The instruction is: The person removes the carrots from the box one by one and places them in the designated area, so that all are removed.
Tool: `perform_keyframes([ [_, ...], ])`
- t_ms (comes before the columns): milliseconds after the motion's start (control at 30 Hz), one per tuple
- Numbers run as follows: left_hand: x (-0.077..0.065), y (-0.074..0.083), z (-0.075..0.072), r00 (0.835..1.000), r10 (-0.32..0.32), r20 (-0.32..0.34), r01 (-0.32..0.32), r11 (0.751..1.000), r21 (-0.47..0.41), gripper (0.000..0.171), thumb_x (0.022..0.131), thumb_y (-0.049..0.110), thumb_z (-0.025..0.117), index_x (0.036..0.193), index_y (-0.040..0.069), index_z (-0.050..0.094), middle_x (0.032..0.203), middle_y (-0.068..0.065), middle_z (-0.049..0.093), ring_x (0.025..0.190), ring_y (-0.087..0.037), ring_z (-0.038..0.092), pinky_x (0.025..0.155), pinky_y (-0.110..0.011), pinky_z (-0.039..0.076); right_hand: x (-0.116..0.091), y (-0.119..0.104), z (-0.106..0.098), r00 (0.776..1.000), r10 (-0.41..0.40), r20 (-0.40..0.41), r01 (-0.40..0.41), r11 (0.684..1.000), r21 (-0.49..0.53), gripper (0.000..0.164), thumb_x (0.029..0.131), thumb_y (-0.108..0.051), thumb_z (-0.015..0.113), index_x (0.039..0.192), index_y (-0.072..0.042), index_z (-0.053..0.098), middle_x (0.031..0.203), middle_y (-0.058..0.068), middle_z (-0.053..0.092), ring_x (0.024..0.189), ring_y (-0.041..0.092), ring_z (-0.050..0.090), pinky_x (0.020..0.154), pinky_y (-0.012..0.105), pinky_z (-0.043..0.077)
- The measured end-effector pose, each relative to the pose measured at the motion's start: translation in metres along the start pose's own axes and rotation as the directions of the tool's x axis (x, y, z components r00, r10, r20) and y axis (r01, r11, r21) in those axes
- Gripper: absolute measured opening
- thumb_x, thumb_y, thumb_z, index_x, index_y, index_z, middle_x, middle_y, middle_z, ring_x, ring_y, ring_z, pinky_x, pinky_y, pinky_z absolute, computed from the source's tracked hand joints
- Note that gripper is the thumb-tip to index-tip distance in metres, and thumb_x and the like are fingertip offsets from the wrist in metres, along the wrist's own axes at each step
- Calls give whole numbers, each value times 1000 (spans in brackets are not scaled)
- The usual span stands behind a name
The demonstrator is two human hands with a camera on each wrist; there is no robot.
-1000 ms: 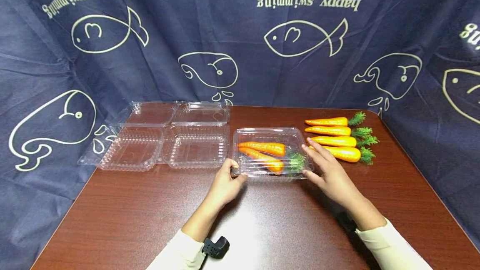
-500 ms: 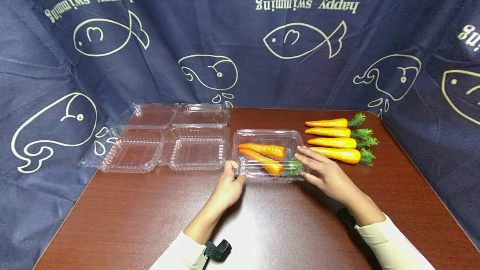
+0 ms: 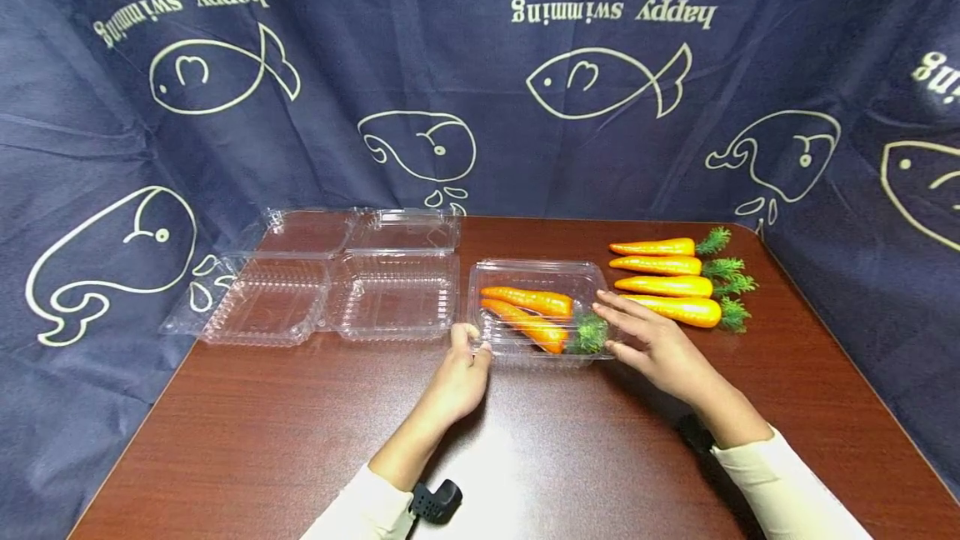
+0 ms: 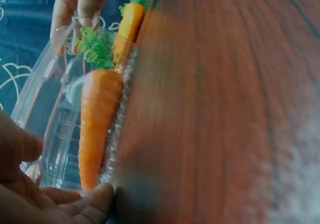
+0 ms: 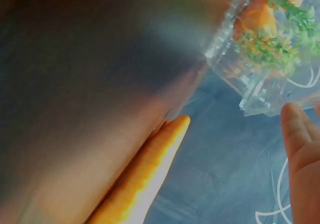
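Note:
In the head view a clear plastic clamshell box (image 3: 540, 275) lies mid-table with its lid folded over the base. Inside are two orange toy carrots (image 3: 528, 326), their green tops (image 3: 588, 333) at the right end. My left hand (image 3: 459, 377) pinches the box's front left corner, thumb and fingers on either side of its edge in the left wrist view. At the right end my right hand (image 3: 663, 355) reaches with fairly straight fingers to the lid's edge. The right wrist view shows a fingertip (image 5: 292, 115) close to the lid's corner; contact there is hard to tell.
Several loose toy carrots (image 3: 671, 285) lie in a row at the back right, the nearest beside my right fingers. Two open clear boxes (image 3: 395, 294) stand side by side at the left, lids laid back toward the dark blue fish-print cloth (image 3: 480, 40).
My right fingers have shifted slightly left along the lid's right end. My left hand keeps its hold on the corner. The loose carrots and open boxes stay put.

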State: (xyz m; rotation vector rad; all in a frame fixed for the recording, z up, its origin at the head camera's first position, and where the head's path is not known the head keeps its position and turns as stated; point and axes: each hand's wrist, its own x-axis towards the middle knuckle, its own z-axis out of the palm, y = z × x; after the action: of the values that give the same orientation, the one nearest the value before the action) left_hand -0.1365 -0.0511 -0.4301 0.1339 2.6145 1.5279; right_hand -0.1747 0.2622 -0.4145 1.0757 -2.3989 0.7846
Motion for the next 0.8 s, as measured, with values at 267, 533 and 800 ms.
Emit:
perform_keyframes([
  [267,2,-9,-7,999,26,-20,-27,999,-39,37,100,25,57,132,12,46,110,-20,61,92,-32,58,82,-55,48,11,1,-7,993,120,17,-121,988,100,60,77,6,79,134,-2,60,140,18,55,133,5,43,108,13,26],
  [533,5,-11,-13,997,76,-24,-78,991,-106,46,94,22,65,135,6,50,132,-21,57,117,-35,55,98,-56,43,27,1,-18,964,263,27,-263,941,215,59,87,5,71,142,-2,50,139,18,55,118,-2,51,93,12,42],
  [800,3,-15,-18,999,49,-6,-49,990,-134,43,92,19,68,130,7,52,130,-19,57,103,-30,59,81,-45,51,49,-1,-21,944,326,-51,-309,928,210,42,95,0,62,136,-3,51,136,14,59,105,2,57,85,13,43],
])
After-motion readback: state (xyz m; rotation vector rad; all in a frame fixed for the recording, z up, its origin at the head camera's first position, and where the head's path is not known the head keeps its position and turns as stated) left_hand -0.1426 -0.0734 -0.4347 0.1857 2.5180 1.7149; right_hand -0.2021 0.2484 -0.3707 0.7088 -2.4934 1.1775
